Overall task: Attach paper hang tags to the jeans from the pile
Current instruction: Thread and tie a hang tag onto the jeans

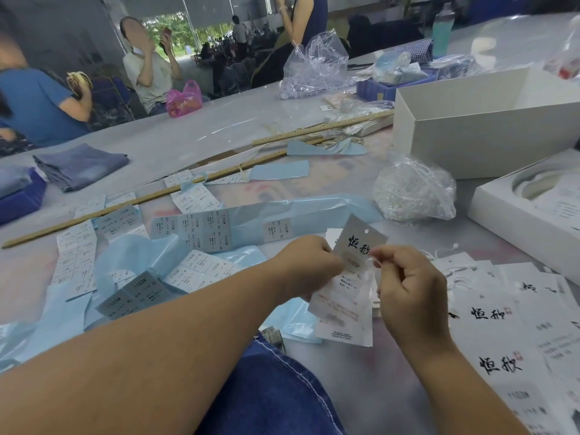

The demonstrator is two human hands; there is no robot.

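We hold a white hang tag upright above the desk, our left hand gripping its left edge, our right hand with fingers pinched on its right edge. Folded jeans lie far left.

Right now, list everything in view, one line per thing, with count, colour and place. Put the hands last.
hang tag: one, white with black script, held up between both hands
loose hang tags: several, white, spread on the table at right
sticker sheets: many, pale blue with printed size labels, centre and left
wooden rulers: two, tan, lying across the table
bag of strings: one, clear, right of centre
open box: one, white, far right
folded jeans: one pair, faded blue, far left
jeans: dark blue, bottom edge
left hand: grips the tag's left edge
right hand: pinches at the tag's right edge
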